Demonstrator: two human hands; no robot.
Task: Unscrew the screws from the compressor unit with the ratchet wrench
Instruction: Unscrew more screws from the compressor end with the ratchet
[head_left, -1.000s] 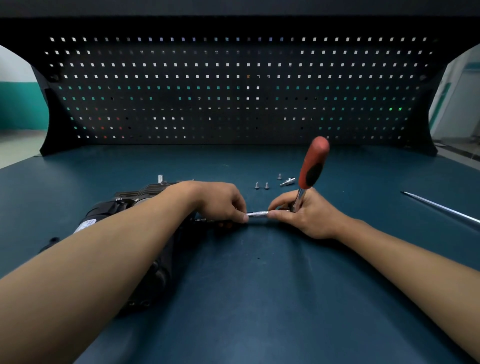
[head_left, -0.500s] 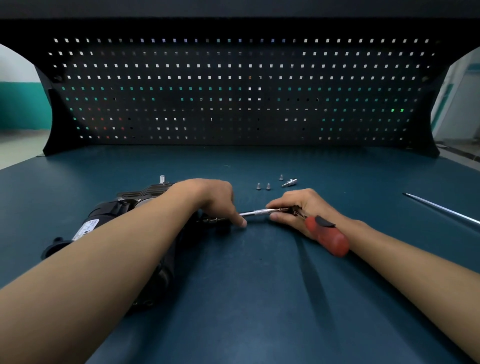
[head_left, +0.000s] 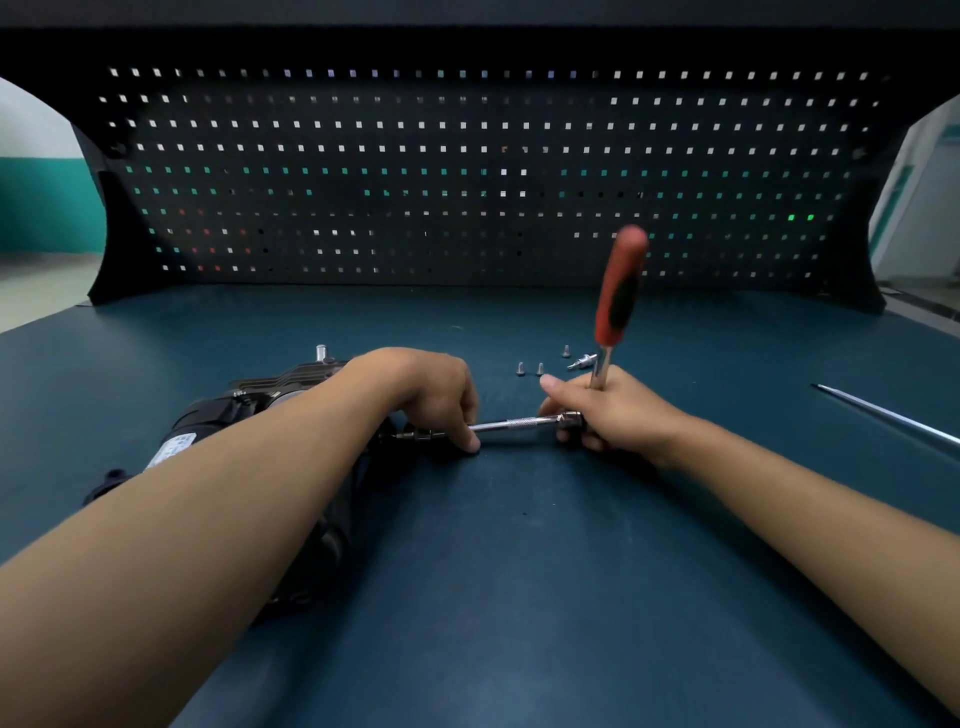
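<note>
Gripping one ratchet wrench (head_left: 618, 291), right hand (head_left: 623, 415); left hand (head_left: 426, 389) pinching extension bar (head_left: 514, 424); three loose screws (head_left: 540, 369).

The teal bench (head_left: 519, 597) carries the compressor unit (head_left: 223, 410), loose screws (head_left: 520, 368) and a thin rod (head_left: 883, 412).

Compressor unit (head_left: 218, 415), black, lies at 9 o'clock. Ratchet wrench (head_left: 619, 291): red-black handle upright, blurred; chrome extension (head_left: 514, 424) horizontal, reaching the unit. Three loose screws (head_left: 520, 368) at 12 o'clock, beyond the extension.
</note>
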